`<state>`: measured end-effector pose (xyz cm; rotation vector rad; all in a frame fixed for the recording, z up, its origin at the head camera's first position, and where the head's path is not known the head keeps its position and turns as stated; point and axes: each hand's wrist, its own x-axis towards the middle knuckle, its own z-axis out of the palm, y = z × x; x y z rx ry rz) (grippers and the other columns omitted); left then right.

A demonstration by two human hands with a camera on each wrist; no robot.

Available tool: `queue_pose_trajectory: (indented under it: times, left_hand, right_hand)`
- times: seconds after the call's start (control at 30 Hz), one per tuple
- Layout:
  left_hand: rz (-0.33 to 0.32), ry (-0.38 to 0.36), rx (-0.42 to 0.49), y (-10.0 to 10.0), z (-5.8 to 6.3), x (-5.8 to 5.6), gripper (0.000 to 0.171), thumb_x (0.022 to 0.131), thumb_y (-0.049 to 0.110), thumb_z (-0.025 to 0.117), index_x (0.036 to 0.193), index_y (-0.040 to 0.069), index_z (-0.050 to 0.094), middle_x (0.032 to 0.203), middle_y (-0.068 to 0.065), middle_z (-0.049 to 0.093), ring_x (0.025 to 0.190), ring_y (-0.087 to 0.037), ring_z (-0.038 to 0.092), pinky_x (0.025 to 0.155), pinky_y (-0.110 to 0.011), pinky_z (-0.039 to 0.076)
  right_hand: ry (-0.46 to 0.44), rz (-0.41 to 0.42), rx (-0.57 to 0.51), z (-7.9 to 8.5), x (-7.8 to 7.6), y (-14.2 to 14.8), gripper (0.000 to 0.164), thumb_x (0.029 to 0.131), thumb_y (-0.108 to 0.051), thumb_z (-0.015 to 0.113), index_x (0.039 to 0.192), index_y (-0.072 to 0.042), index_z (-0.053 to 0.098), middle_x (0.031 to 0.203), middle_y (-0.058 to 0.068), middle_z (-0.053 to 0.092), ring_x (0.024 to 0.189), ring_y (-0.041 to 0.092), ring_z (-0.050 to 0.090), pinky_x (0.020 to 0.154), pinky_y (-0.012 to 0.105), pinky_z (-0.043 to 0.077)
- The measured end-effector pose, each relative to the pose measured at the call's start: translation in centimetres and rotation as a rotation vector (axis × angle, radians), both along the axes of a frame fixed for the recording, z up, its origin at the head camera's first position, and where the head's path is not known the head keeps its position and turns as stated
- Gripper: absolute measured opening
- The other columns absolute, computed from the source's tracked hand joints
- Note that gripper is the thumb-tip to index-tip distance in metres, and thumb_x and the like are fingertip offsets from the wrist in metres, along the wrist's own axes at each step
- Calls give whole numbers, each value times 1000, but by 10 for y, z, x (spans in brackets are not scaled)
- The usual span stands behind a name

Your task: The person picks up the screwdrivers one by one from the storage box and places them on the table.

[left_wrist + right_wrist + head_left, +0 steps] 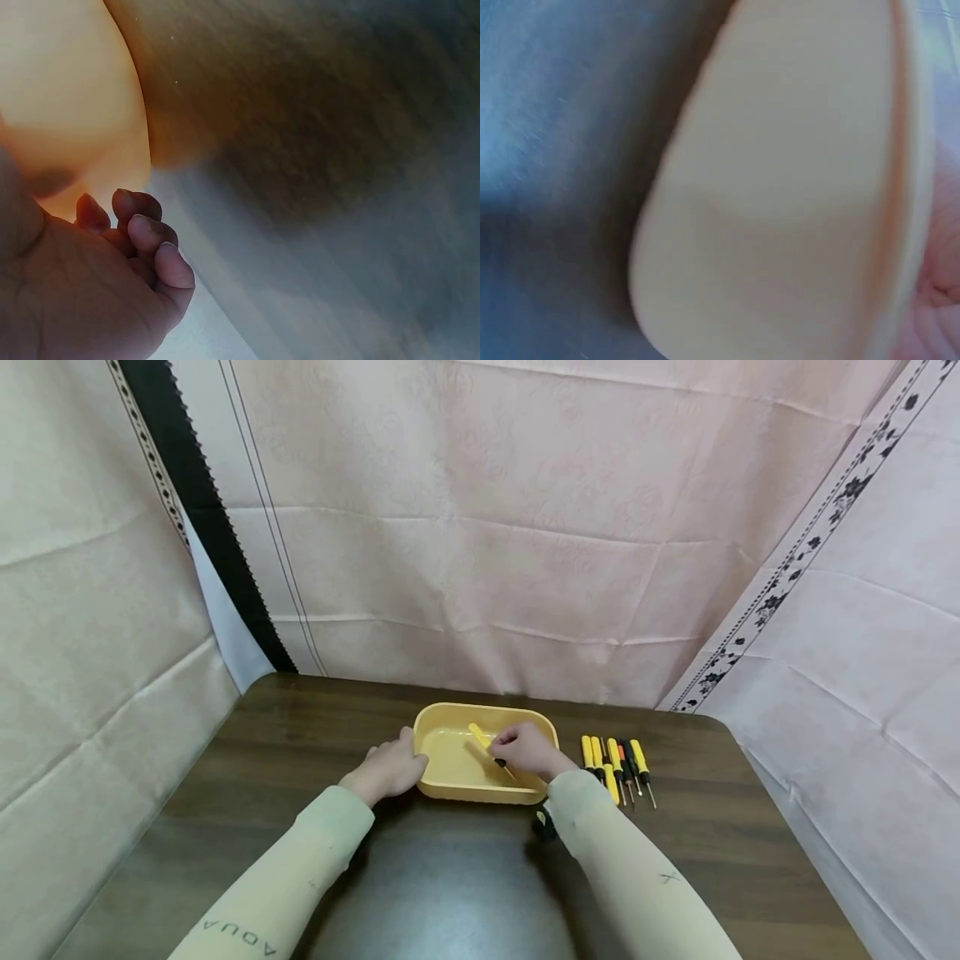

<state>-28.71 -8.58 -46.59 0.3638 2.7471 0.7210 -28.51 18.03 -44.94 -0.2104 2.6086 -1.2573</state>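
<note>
A shallow yellow plastic tray (pixel 450 792) sits on the dark wooden table. At its left end, my left hand (pixel 387 766) grips the rim; the left wrist view shows curled fingers (pixel 174 266) close to the tray's outer wall (pixel 90 142). Over the inside of the tray, my right hand (pixel 525 749) pinches a screwdriver (pixel 480 735) by its yellow and black handle, the thin shaft slanting down toward the front right. Whether its tip touches the tray floor, I cannot tell. In the right wrist view the tray wall hides most of the right hand (pixel 937 300).
Several screwdrivers (pixel 615 768) with yellow, black and red handles lie side by side on the table (pixel 300 743), right of the tray. Pale cloth (pixel 525 527) hangs behind the table's far edge and along both sides.
</note>
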Motion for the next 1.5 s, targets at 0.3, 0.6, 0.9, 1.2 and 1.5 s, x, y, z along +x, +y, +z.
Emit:
queue_pose_trajectory:
  times: [0.3,0.6,0.9,1.2,1.5]
  left_hand:
    - [-5,1,-8,1,-2,0,56,98,36,39,137,-2,32,94,-9,56,86,-27,52,89,-45,34]
    - [0,-2,-11,0,-2,-3,54,98,36,39,136,-2,33,90,-8,55,85,-27,51,88,-44,34]
    - [-2,-15,2,0,-2,-3,58,98,36,39,140,-3,29,95,-8,55,86,-27,51,89,-45,34]
    - [-5,-28,21,0,0,-1,56,98,35,39,139,-2,29,88,-8,54,83,-27,51,87,-44,33]
    - [8,2,53,-2,-3,1,57,97,35,41,138,-4,33,111,-15,57,91,-29,51,89,-47,34]
  right_hand:
    - [-41,-96,-209,16,-2,24,28,90,-22,70,105,0,70,103,12,66,89,23,64,78,40,53]
    - [-51,-181,-253,34,3,53,36,91,-27,68,114,1,66,113,14,62,92,27,66,81,39,53]
    - [-26,-228,-263,41,15,96,40,94,-28,65,120,2,62,120,17,60,103,30,63,91,47,47]
    - [-22,-287,-282,40,24,131,44,93,-29,66,121,4,59,121,19,56,106,35,60,91,45,47]
    - [-32,-341,-221,33,43,172,48,94,-31,64,124,5,56,126,25,54,110,36,59,93,45,46]
